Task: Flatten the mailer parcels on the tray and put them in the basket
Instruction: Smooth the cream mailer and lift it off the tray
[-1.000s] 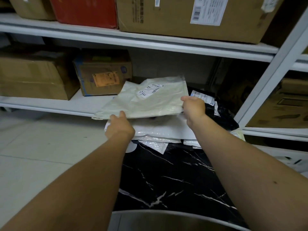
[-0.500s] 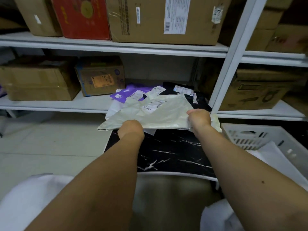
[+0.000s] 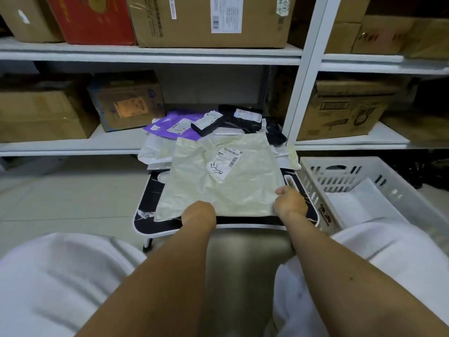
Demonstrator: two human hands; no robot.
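Head view: your two hands hold one cream mailer (image 3: 223, 181) at its near edge. Your left hand (image 3: 199, 213) grips the near-left part of the edge, fingers curled under and hidden; your right hand (image 3: 290, 202) pinches the near-right corner, thumb on top. This mailer lies label-up over the near part of the black marbled tray (image 3: 145, 203), wrinkled, with one shipping label (image 3: 228, 162) near its far right. Behind it on the tray you have a pile: one purple mailer (image 3: 175, 126), two black mailers (image 3: 243, 120), and white mailers (image 3: 155, 152) at the left whose count you cannot tell. One white slotted basket (image 3: 313, 188) stands just beside the tray's right edge, with one white parcel (image 3: 359, 203) inside. Two shelf levels (image 3: 145, 54) behind carry cardboard boxes (image 3: 41, 115), counted at least seven, plus one red box (image 3: 94, 18).
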